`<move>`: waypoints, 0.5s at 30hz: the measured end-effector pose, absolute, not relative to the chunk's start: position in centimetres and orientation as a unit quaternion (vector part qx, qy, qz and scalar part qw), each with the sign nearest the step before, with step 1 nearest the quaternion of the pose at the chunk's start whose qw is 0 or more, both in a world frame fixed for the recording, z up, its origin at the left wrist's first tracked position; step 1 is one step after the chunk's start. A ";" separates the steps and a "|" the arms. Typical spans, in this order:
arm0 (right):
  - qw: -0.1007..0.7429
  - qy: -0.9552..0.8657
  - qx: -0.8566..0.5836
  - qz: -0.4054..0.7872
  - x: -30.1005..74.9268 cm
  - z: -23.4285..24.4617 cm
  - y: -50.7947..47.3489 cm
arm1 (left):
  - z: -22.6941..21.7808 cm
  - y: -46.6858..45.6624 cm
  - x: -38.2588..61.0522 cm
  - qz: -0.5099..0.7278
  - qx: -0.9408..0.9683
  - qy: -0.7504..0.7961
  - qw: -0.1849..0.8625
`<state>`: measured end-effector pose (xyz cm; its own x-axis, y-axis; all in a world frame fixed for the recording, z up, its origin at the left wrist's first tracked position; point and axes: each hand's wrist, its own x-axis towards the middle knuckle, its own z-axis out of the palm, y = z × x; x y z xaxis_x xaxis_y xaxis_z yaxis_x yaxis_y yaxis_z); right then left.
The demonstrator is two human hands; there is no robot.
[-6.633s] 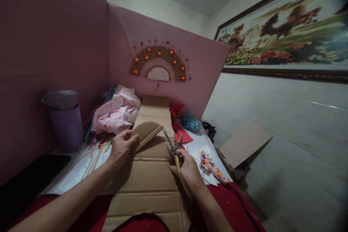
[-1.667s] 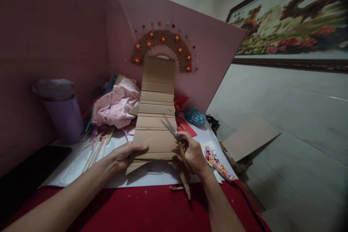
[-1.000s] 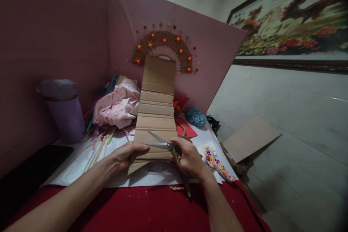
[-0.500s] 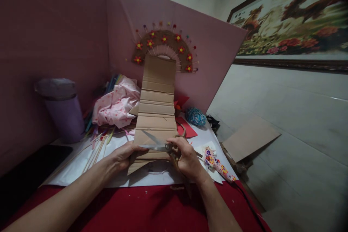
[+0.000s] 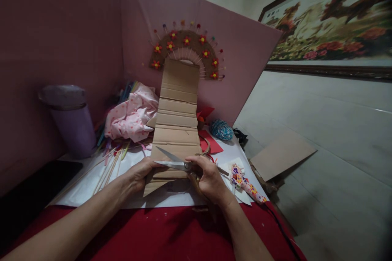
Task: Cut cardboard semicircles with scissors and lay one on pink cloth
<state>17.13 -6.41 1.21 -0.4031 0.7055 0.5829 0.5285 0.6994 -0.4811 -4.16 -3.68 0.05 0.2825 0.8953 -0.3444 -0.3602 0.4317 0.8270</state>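
Note:
A long creased strip of corrugated cardboard (image 5: 177, 110) rises from the table towards the pink wall panel. My left hand (image 5: 141, 173) grips its left edge near the lower end, fingers partly hidden. My right hand (image 5: 208, 177) is closed on the handles of a pair of scissors (image 5: 174, 164). The blades are spread apart and point left, lying across the cardboard's lower part close to my left fingers. Whether the lower blade is under or over the cardboard I cannot tell.
A flower-patterned glue gun (image 5: 246, 185) lies right, its cord trailing down. Blue yarn (image 5: 221, 129) and red paper (image 5: 212, 142) sit behind. Left are thin sticks (image 5: 107, 173), pink dotted cloth (image 5: 131, 116) and a purple bin (image 5: 73, 130). A flower-decorated arch (image 5: 185, 43) hangs on the panel.
The scissors blades have shifted slightly left and remain spread. Both hands keep their hold, and the view has tilted very slightly.

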 end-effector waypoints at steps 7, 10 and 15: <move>0.420 -0.803 -0.392 0.158 17.6 0.7 -6.1 | 0.0 -3.6 -4.5 0.434 0.348 0.433 0.709; 0.412 -0.807 -0.395 0.150 17.7 0.9 -6.2 | -0.3 -3.3 -4.6 0.442 0.344 0.436 0.704; 0.392 -0.824 -0.389 0.124 17.6 1.0 -6.1 | -1.2 -2.8 -4.8 0.427 0.331 0.450 0.711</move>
